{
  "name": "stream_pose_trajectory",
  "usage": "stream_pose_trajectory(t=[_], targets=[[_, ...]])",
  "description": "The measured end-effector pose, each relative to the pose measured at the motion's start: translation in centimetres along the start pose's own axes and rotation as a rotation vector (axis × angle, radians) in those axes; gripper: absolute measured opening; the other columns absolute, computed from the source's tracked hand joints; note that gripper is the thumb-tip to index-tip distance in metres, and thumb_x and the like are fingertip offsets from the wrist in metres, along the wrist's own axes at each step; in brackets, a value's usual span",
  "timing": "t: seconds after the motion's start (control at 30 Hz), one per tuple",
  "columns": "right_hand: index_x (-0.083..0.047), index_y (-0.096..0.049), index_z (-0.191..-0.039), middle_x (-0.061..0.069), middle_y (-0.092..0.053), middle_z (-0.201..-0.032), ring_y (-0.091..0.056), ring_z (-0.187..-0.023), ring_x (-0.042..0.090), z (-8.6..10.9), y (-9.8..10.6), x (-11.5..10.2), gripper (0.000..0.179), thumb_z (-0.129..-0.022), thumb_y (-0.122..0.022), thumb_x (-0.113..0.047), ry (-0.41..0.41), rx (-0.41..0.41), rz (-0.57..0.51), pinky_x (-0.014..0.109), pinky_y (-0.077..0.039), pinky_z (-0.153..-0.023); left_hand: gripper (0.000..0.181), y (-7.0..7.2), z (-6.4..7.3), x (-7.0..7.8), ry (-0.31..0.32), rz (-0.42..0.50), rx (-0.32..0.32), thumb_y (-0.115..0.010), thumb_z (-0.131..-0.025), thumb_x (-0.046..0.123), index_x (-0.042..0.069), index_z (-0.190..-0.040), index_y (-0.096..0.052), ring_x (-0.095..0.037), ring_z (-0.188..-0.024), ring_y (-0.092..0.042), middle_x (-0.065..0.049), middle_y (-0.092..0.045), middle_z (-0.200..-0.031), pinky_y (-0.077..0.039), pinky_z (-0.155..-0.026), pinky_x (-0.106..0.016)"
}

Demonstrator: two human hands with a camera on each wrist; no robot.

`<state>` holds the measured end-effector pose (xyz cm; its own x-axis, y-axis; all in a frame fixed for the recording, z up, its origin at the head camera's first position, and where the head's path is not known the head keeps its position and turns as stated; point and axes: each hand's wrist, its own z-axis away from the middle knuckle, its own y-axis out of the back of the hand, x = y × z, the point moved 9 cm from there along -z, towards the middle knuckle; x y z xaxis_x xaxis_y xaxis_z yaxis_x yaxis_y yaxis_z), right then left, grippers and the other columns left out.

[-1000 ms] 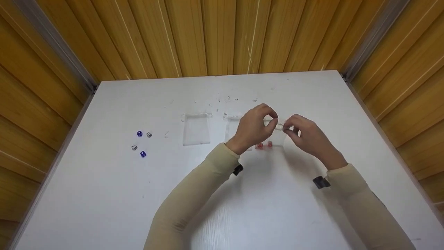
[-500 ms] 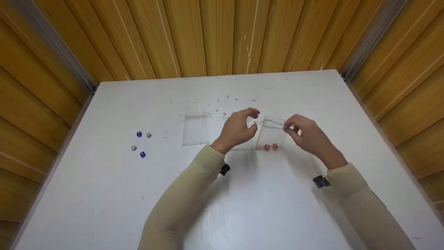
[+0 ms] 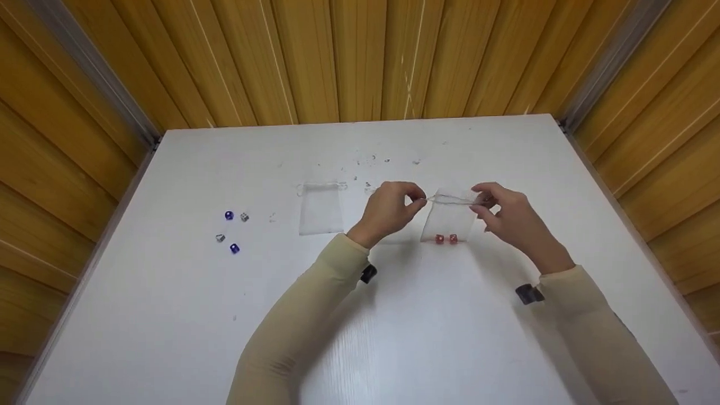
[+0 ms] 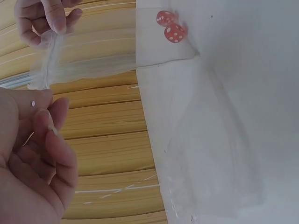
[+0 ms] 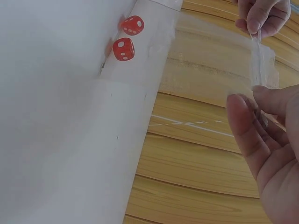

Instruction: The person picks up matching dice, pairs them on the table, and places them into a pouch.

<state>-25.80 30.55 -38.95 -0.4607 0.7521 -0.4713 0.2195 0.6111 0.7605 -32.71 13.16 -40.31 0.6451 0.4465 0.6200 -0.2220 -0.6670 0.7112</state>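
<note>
A sheer white drawstring pouch [image 3: 450,216] hangs between my hands, its top edge stretched sideways and its bottom near the table. Two red dice [image 3: 446,239] with white dots lie in its bottom. My left hand [image 3: 391,211] pinches the cord at the pouch's left side. On the right side, my right hand [image 3: 509,216] holds the cord and top corner with curled fingers; its thumb stands somewhat apart. In the left wrist view, the left fingers [image 4: 60,158] curl close by the pouch's mouth. The right wrist view shows the dice [image 5: 124,49] through the mesh.
A flat, sheer pouch [image 3: 320,208] lies left of my hands. Another pouch is mostly hidden behind my left hand. Two blue dice [image 3: 234,248] and two clear-grey dice [image 3: 244,217] sit on the white table [image 3: 169,315] at left. Wood-look panels [image 3: 354,62] surround it.
My left hand moved left off the pouch's top, opened, then pinched the cord on the left side. My right thumb has spread away from its fingertips. The pouch mouth is drawn wider.
</note>
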Motion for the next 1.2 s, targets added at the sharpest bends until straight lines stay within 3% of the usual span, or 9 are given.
stream_pose_trajectory(t=[0.17,0.33,0.7,1.0,1.2], targets=[[0.009,-0.057,-0.128,0.014,-0.067,-0.090,-0.067,-0.072,0.021,-0.1,0.7,0.7,0.044,-0.085,-0.067,0.014,-0.006,-0.001,-0.029,0.010,-0.048,-0.061,0.013,0.4,-0.2,-0.1,-0.001,-0.020,0.017,-0.066,-0.096,0.017,0.010,-0.100,-0.077,-0.006,-0.083,-0.061,0.003,-0.071,-0.091,-0.049,-0.075,-0.023],[0.013,-0.061,-0.121,0.017,-0.067,-0.086,-0.066,-0.067,0.022,-0.2,1.3,1.2,0.036,-0.086,-0.063,0.018,0.020,0.015,-0.021,0.007,-0.046,-0.064,0.013,0.4,-0.3,-0.2,-0.002,-0.032,0.020,-0.067,-0.096,0.018,0.010,-0.097,-0.077,-0.008,-0.086,-0.063,0.004,-0.070,-0.091,-0.049,-0.074,-0.024],[0.012,-0.071,-0.099,0.015,-0.067,-0.082,-0.065,-0.064,0.023,0.1,2.7,3.4,0.017,-0.086,-0.063,0.018,-0.033,0.115,0.049,0.003,-0.042,-0.062,0.012,0.8,-0.8,-1.5,0.047,-0.057,0.036,-0.068,-0.095,0.018,0.012,-0.096,-0.077,-0.012,-0.088,-0.063,0.003,-0.068,-0.092,-0.050,-0.073,-0.026],[0.010,-0.071,-0.097,0.015,-0.064,-0.081,-0.065,-0.067,0.026,0.6,3.8,5.3,0.016,-0.089,-0.059,0.017,-0.129,0.160,0.078,0.002,-0.041,-0.063,0.010,1.6,-1.0,-2.5,0.069,-0.084,0.080,-0.070,-0.094,0.018,0.012,-0.094,-0.077,-0.015,-0.084,-0.063,0.002,-0.065,-0.091,-0.049,-0.069,-0.026],[0.012,-0.070,-0.093,0.016,-0.064,-0.078,-0.065,-0.064,0.027,1.0,4.3,6.1,0.016,-0.087,-0.058,0.020,-0.116,0.191,0.080,0.003,-0.040,-0.060,0.009,1.7,-1.1,-2.7,0.066,-0.084,0.094,-0.071,-0.093,0.018,0.011,-0.093,-0.078,-0.013,-0.078,-0.059,0.003,-0.063,-0.089,-0.047,-0.064,-0.024]])
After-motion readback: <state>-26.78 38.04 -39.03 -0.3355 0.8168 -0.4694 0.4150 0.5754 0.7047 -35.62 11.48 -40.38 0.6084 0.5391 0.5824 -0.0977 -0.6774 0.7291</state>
